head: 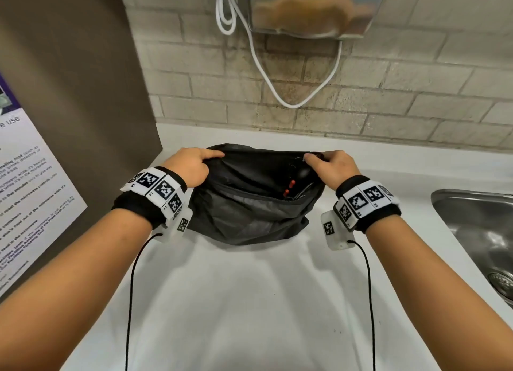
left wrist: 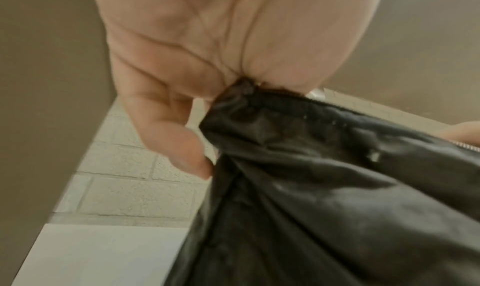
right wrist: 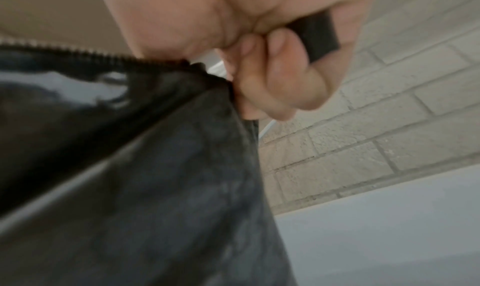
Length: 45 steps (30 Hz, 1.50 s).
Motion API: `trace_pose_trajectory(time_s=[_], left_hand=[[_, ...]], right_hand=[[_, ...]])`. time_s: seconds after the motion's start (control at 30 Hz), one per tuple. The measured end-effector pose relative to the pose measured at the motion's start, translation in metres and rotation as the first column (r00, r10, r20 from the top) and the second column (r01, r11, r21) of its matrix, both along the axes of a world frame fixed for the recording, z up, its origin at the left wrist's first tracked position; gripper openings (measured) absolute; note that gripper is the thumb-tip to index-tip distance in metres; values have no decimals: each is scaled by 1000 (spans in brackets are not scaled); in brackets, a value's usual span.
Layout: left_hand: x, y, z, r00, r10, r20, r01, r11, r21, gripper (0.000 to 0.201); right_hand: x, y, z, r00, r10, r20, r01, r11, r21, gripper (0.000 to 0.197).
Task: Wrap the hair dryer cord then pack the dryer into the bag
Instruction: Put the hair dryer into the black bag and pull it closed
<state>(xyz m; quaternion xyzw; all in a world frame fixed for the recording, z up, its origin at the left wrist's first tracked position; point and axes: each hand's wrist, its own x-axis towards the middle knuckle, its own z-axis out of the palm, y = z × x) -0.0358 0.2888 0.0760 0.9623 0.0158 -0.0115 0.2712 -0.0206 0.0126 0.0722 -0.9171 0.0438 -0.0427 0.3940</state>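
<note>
A black fabric bag point(head: 244, 215) stands on the white counter point(head: 249, 301), its zipped top held open. My left hand point(head: 191, 164) pinches the bag's left top corner; in the left wrist view the bag cloth point(left wrist: 324, 187) bunches under my left hand point(left wrist: 207, 85). My right hand point(head: 330, 165) grips the right top corner, and in the right wrist view its fingers point(right wrist: 275, 81) curl round a black tab beside the zipper point(right wrist: 78, 52). Inside the opening I see part of a dark hair dryer point(head: 301, 173) with red buttons point(head: 290, 186); its cord is mostly hidden.
A steel sink point(head: 483, 240) lies at the right of the counter. On the brick wall hangs a metal dispenser point(head: 313, 7) with a white cable point(head: 266, 73) looping below it. A brown panel with a printed notice point(head: 27, 193) bounds the left side.
</note>
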Motion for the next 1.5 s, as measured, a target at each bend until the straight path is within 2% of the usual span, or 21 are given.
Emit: trace_pose_trajectory(time_s=[0.1, 0.2, 0.23, 0.3, 0.4, 0.5, 0.6, 0.7, 0.77, 0.9, 0.97, 1.03, 1.13, 1.23, 1.3, 1.33, 1.43, 1.5], left_hand=[[2, 3, 1, 992, 70, 109, -57, 991, -124, 54], [4, 3, 0, 980, 117, 158, -81, 972, -219, 47], [4, 3, -1, 979, 114, 167, -74, 970, -233, 43], [6, 0, -2, 980, 95, 174, -53, 972, -228, 39], [8, -3, -3, 988, 61, 144, -18, 959, -284, 38], [7, -1, -1, 993, 29, 118, 12, 944, -331, 38], [6, 1, 2, 993, 9, 116, 33, 933, -358, 41], [0, -5, 7, 994, -41, 102, 78, 919, -387, 46], [-3, -12, 8, 991, -99, 93, 127, 915, -383, 49], [-2, -28, 2, 972, -195, 132, 232, 888, -397, 39], [2, -36, -5, 956, -262, 133, 292, 898, -330, 41], [4, -44, -11, 947, -293, 129, 315, 927, -204, 51], [6, -51, -15, 954, -227, 198, 259, 954, -153, 59], [7, -53, -17, 948, -162, 273, 217, 958, -185, 34], [9, -54, -18, 951, -127, 281, 181, 968, -173, 13], [10, -54, -18, 954, -117, 277, 163, 975, -152, 11], [14, -53, -16, 957, -108, 268, 143, 983, -113, 15], [16, -50, -14, 954, -90, 286, 128, 985, -118, 19]], right_hand=[[2, -4, 4, 1000, 30, -4, -29, 998, 62, 40], [0, -4, 9, 984, 176, 7, -176, 981, 84, 21], [-2, -4, 12, 962, 271, -27, -267, 958, 103, 16], [-7, -3, 17, 877, 465, -119, -458, 885, 83, 22], [-6, 2, 17, 795, 585, -161, -586, 809, 49, 19], [-4, 11, 11, 829, 553, -77, -548, 833, 79, 11], [2, 21, 4, 912, 404, 75, -410, 903, 129, 8], [10, 31, -2, 961, 235, 147, -254, 959, 129, 23], [12, 40, -4, 966, 208, 156, -226, 969, 105, 34], [7, 66, -6, 958, 227, 177, -242, 968, 64, 35], [5, 77, -7, 950, 250, 189, -267, 961, 71, 28], [3, 81, -8, 944, 261, 200, -283, 955, 87, 21], [-1, 78, -6, 938, 286, 194, -300, 953, 49, 14], [-1, 68, -1, 940, 314, 132, -328, 939, 107, 30], [-1, 59, 3, 924, 364, 115, -370, 928, 41, 38], [0, 54, 6, 912, 397, 109, -396, 918, -25, 38], [5, 40, 11, 903, 419, 98, -391, 895, -216, 22], [9, 28, 16, 924, 364, 114, -326, 908, -263, 12]])
